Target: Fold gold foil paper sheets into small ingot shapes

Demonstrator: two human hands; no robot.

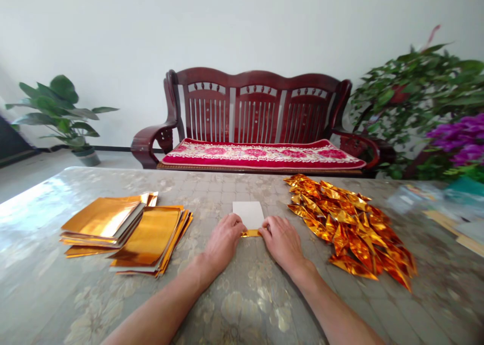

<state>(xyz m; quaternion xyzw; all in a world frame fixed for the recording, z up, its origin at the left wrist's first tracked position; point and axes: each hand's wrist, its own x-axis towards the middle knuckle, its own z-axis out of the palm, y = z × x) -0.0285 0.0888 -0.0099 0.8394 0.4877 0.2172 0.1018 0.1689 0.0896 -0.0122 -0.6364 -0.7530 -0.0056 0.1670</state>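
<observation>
A small sheet of foil paper (247,214) lies white side up on the table, its near edge folded over into a narrow gold strip. At the left end of that strip, my left hand (226,236) pinches the fold with its fingers curled. My right hand (282,238) grips the other end in the same way. Left of my hands sit two stacks of gold foil sheets (153,236), slightly fanned. To the right spreads a heap of folded gold foil pieces (350,224) with pointed ends.
The table (234,309) has a patterned, glossy cover. Clear plastic bags (414,196) and tan strips lie at the right edge. Beyond the table stands a dark red wooden bench (253,108). A potted plant (86,156) is at left; leafy plants and purple flowers (459,138) are at right.
</observation>
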